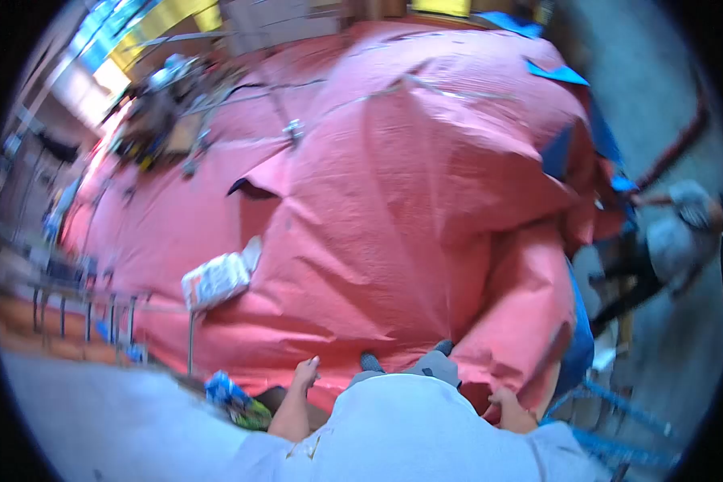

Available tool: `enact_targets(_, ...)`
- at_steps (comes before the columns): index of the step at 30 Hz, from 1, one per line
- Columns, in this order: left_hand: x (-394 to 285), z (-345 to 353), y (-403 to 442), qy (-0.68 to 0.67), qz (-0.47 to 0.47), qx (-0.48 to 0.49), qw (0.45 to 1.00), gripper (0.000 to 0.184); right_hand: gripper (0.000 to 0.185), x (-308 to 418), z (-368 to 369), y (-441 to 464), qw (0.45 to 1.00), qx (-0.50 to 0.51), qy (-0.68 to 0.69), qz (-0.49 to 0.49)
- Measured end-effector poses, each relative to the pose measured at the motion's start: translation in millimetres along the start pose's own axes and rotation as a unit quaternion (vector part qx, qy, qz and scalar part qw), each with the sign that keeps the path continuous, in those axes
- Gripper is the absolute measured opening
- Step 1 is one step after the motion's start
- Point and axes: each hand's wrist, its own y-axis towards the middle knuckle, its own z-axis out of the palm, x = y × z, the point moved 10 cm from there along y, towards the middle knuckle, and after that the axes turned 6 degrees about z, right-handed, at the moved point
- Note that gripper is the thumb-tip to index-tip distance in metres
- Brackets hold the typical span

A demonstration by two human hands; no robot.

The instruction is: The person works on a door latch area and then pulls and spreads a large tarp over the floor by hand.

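Observation:
A large red tarp (361, 233) spreads before me in folds, draped over something bulky whose shape is hidden. My left hand (306, 373) is held low at my left side, above the tarp's near part, its fingers curled with nothing visible in them. On the other side, my right hand (504, 398) is closed at the tarp's near edge, beside a dark gap under a fold. The fingertips there are blurred. My feet (371, 362) show on the tarp between the two hands.
A white package (217, 281) lies on the tarp. A person (683, 233) stands at the right, near blue sheeting (582, 321) and a blue metal frame (618, 406). Metal bars (88, 313) line the left. Piled items (161, 112) sit farther back.

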Motion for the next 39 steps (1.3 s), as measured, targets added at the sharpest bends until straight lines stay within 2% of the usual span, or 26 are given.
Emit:
enact_targets(1, 15, -11, 7, -0.008, -0.013, -0.006, 1.0, 0.048, 0.05, 7, -2, -12, 0.999, -0.038, 0.022, 0.014)
enact_targets(2, 30, -23, 13, -0.021, -0.028, -0.018, 0.999, 0.047, 0.044, 23, -24, -52, 0.989, -0.141, 0.025, -0.022)
enact_targets(3, 44, -29, 13, -0.047, -0.047, -0.014, 0.998, 0.046, 0.044, 33, -20, -51, 0.986, -0.159, 0.035, -0.024)
enact_targets(8, 109, -37, 20, -0.066, -0.107, 0.031, 0.992, 0.042, 0.041, 69, -37, -118, 0.978, -0.172, 0.114, -0.021)
enact_targets(12, 114, -24, 29, -0.082, -0.111, 0.038, 0.99, 0.041, 0.041, 77, -46, -155, 0.972, -0.194, 0.134, -0.024)
enact_targets(15, 117, -6, 26, -0.13, -0.118, 0.041, 0.984, 0.04, 0.04, 73, -47, -137, 0.971, -0.198, 0.123, -0.051)
enact_targets(16, 109, 1, 23, -0.129, -0.105, 0.041, 0.985, 0.041, 0.038, 72, -47, -113, 0.969, -0.211, 0.113, -0.068)
enact_targets(19, 78, 15, 10, -0.131, -0.091, 0.029, 0.987, 0.042, 0.037, 70, -74, -117, 0.964, -0.207, 0.152, -0.061)
enact_targets(20, 73, 21, 4, -0.136, -0.092, 0.023, 0.986, 0.041, 0.036, 77, -85, -96, 0.962, -0.237, 0.088, -0.099)
enact_targets(21, 70, 27, -3, -0.141, -0.095, 0.015, 0.985, 0.04, 0.036, 75, -98, -93, 0.961, -0.243, 0.087, -0.104)
enact_targets(23, 61, 41, -17, -0.141, -0.08, 0.009, 0.987, 0.04, 0.036, 67, -122, -83, 0.949, -0.252, 0.165, -0.094)
enact_targets(25, 57, 54, -33, -0.109, -0.079, 0.004, 0.991, 0.039, 0.037, 64, -149, -96, 0.952, -0.218, 0.184, -0.111)
enact_targets(26, 73, 68, -25, -0.14, -0.082, -0.002, 0.987, 0.04, 0.037, 57, -162, -104, 0.947, -0.198, 0.229, -0.104)
enact_targets(28, 60, 85, -33, -0.13, -0.069, -0.006, 0.989, 0.042, 0.036, 38, -185, -113, 0.92, -0.184, 0.34, -0.066)
enact_targets(29, 73, 98, -25, -0.109, -0.057, -0.001, 0.992, 0.043, 0.036, 29, -190, -92, 0.918, -0.185, 0.344, -0.071)
enact_targets(31, 96, 128, -6, -0.064, -0.016, 0.021, 0.998, 0.047, 0.039, 12, -201, -58, 0.913, -0.27, 0.283, -0.113)
enact_targets(32, 95, 140, -2, -0.056, -0.001, 0.036, 0.998, 0.049, 0.039, -1, -196, -39, 0.912, -0.268, 0.29, -0.111)
enact_targets(35, 31, 157, -28, 0.123, -0.007, 0.007, 0.992, 0.05, 0.047, -35, -185, -3, 0.92, -0.245, 0.291, -0.096)
enact_targets(37, -2, 172, -21, 0.106, -0.011, 0.034, 0.994, 0.049, 0.059, -62, -164, 5, 0.936, -0.192, 0.287, -0.07)
enact_targets(39, -101, 187, -67, 0.146, 0.07, 0.047, 0.986, 0.044, 0.062, -89, -149, -19, 0.926, -0.125, 0.354, -0.031)
